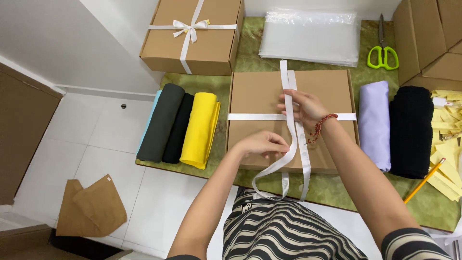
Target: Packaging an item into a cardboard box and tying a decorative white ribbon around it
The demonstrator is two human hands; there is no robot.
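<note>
A flat brown cardboard box (260, 96) lies on the green table in front of me, crossed by a white ribbon (298, 144). My right hand (303, 106) presses on the crossing of the ribbon at the middle of the lid and holds a strand there. My left hand (262, 143) pinches a ribbon end near the box's front edge. The loose ribbon ends loop down over the front of the box and off the table edge. A red bead bracelet is on my right wrist.
A finished box with a ribbon bow (192, 33) stands at the back left. Rolled fabrics in dark grey, black and yellow (199, 127) lie left; lilac (374, 123) and black (411, 130) rolls right. Clear bags (310, 36), green scissors (382, 50), yellow paper slips (447, 130), pencil (423, 180).
</note>
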